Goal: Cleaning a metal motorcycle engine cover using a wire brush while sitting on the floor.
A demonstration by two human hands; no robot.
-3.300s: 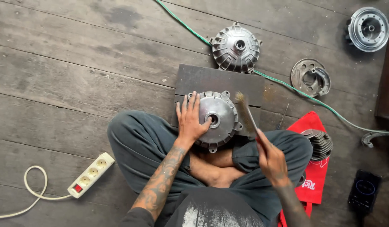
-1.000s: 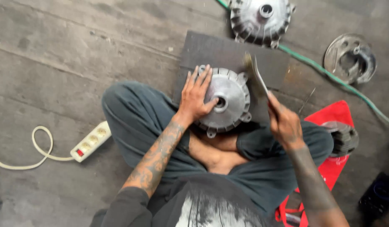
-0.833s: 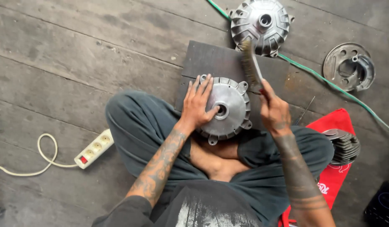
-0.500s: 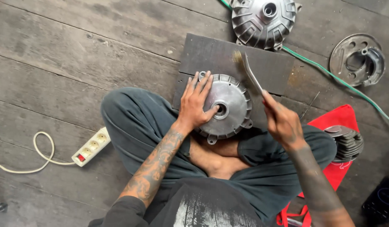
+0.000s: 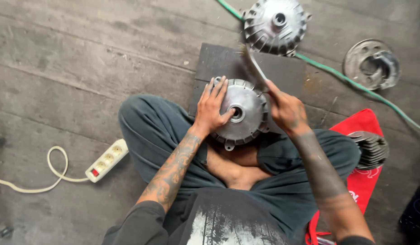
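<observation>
I sit cross-legged on a wooden floor. A round silver metal hub [image 5: 246, 113] rests against my crossed legs, over the edge of a dark mat [image 5: 219, 63]. My left hand [image 5: 213, 106] lies flat on the hub's left face, fingers spread. My right hand [image 5: 287, 109] grips the handle of a brush [image 5: 251, 63]. The brush slants up and to the left, its bristles above the hub's top rim.
A second silver hub [image 5: 275, 25] lies beyond the mat. A green hose [image 5: 355, 84] runs across the floor. A round brake plate [image 5: 372, 63] sits at the right. A finned metal part [image 5: 372, 147] rests on red cloth [image 5: 359, 131]. A white power strip [image 5: 105, 159] lies at the left.
The brush has swung back and forth over the hub's upper right rim in my right hand. My left hand has stayed pressed on the hub. The view has shifted slightly.
</observation>
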